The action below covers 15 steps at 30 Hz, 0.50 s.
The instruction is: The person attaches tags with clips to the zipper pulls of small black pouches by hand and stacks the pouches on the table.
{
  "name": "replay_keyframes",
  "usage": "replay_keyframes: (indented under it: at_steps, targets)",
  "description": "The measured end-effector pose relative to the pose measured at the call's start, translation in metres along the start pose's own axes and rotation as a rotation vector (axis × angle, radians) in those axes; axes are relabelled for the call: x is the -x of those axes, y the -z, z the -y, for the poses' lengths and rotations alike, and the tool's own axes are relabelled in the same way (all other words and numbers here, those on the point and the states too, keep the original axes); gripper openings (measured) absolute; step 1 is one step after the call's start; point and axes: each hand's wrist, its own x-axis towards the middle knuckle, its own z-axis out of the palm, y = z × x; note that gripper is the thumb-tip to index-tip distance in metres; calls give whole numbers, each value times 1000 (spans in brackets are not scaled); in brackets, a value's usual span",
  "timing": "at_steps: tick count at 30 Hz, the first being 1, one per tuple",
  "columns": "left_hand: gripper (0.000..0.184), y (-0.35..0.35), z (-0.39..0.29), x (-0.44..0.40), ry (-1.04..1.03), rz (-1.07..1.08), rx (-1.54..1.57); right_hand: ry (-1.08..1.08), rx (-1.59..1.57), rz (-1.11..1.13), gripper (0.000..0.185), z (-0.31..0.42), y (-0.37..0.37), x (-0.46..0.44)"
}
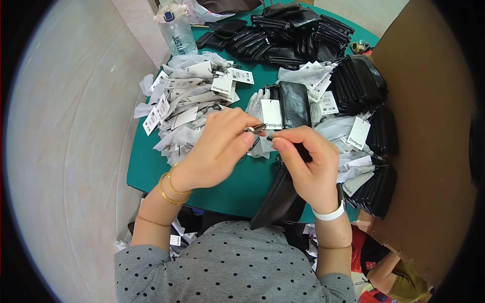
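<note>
My left hand is closed in a pinch on a small metal clasp that juts out past the fingertips. Facing it, my right hand pinches a small dark end piece, too small to name. Below my right hand a black zippered pouch hangs over the table's front edge, its zipper running along the left side; how it joins the piece in my fingers is hidden. Just beyond my hands lie a black wallet and a white Desigual tag.
Tagged bundles in white tissue cover the left of the green table. Black wallets are piled at the back, more wallets stacked right. A water bottle stands back left. Cardboard rises right, another person's arm below.
</note>
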Motion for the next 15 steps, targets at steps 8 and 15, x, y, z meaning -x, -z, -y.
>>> replay_keyframes:
  at_steps: [8,15]
  targets:
    - [14,-32,-5,-3,3,-162,-190,209,201,-55,11,-9,-9,-2]
    - [15,-34,-2,-7,-25,-180,-317,423,608,-28,28,-15,-8,-1]
